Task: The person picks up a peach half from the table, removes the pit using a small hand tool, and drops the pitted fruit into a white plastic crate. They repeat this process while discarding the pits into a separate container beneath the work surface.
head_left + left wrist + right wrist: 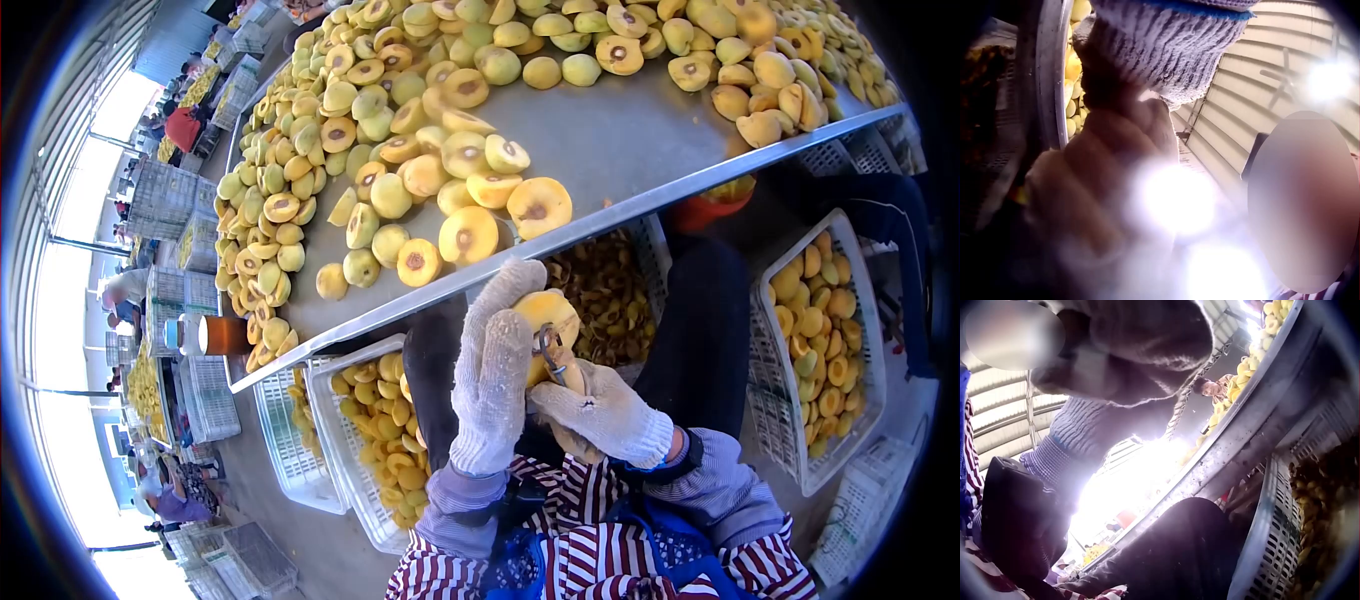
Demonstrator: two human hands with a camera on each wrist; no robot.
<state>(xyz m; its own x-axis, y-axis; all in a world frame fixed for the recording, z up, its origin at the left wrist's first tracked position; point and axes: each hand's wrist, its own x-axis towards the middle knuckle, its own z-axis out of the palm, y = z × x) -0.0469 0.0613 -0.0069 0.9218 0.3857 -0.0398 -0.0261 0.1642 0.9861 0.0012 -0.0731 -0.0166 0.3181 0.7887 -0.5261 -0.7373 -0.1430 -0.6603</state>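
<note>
In the head view my left hand [485, 385], in a white knit glove, holds a yellow peach half [557, 312] against its palm and fingers. My gloved right hand [612, 412] grips a small metal pitting tool [548, 343] with a looped end, which overlaps the peach's cut side. Both hands are just off the table's near edge, above the lap. Part of the tool is hidden by the right fingers. Glare and blur cover much of both wrist views; a ribbed glove cuff [1160, 53] shows in the left one.
Many halved peaches [465, 235] lie on the metal table [620, 130] with its raised rim. Below stand a crate of peach halves [375, 440] at left, another crate [815, 340] at right, and a crate of dark pits and scraps [605, 300] between the knees.
</note>
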